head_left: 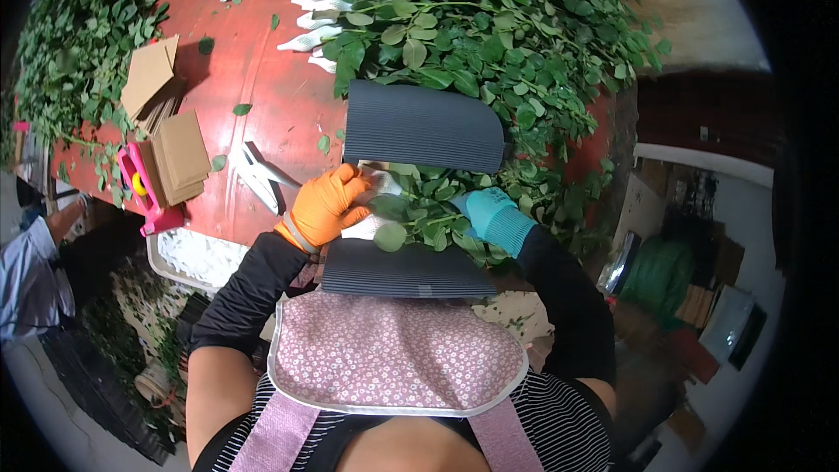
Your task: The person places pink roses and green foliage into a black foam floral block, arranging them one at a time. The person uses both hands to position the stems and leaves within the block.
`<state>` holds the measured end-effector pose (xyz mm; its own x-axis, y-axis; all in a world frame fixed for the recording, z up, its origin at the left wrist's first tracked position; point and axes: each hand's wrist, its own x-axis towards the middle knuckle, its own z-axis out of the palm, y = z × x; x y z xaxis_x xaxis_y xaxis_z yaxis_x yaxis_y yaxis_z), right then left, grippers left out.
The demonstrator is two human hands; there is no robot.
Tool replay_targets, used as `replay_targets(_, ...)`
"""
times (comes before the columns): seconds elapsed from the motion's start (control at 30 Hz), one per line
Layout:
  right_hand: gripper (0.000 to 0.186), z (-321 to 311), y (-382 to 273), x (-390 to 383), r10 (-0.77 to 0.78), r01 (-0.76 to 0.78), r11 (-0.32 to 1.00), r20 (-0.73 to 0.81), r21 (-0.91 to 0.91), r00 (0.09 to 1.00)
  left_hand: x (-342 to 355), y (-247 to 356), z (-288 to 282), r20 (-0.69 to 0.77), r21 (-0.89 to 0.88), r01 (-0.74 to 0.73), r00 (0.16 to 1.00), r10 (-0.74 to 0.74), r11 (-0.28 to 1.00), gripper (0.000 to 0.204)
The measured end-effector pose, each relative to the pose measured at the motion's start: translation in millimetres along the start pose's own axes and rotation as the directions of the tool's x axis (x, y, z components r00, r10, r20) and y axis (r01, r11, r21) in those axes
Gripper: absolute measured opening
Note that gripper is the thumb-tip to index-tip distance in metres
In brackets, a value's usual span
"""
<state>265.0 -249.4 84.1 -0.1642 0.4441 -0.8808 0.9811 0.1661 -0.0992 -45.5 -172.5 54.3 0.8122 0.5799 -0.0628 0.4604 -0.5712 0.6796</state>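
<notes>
My left hand (325,205), in an orange rubber glove, is curled at the white-sleeved heads of some leafy rose stems (424,214). Its fingertips are beside a white netted bud (383,182); whatever they pinch is hidden. In a teal glove, my right hand (496,214) is closed around the leafy part of the same stems. The stems lie between two dark ribbed pads, one beyond (424,125) and one nearer me (406,268). A strip of brown cardboard shows under the far pad's edge.
A white stapler (256,178) lies left of my hand on the red table (271,96). Cardboard pieces (181,157) and a pink tape dispenser (147,192) are farther left. Leafy stems with netted buds (489,26) cover the back right; more foliage (83,44) lies far left. Another person's sleeve (33,275) shows at left.
</notes>
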Motion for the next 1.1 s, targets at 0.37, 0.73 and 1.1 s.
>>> replay_targets(0.37, 0.077, 18.2, 41.0, -10.1, 0.198, -0.105, 0.968, -0.44, 0.226, 0.876, 8.1, -8.1, 26.0, -0.105, -0.093, -0.006, 0.994, -0.004, 0.996, 0.05)
replay_targets(0.73, 0.047, -8.3, 7.9, 26.9, 0.332, -0.281, 0.939, -0.318, 0.196, 0.888, 10.0, -6.0, 21.4, -0.307, 0.066, -0.039, 0.95, 0.058, 0.997, 0.029)
replay_targets(1.1, 0.057, -17.8, 19.2, 9.6, 0.199, -0.136, 0.96, -0.256, 0.243, 0.946, 38.5, 6.2, 3.0, -0.117, 0.255, -0.176, 0.97, 0.211, 0.951, 0.047)
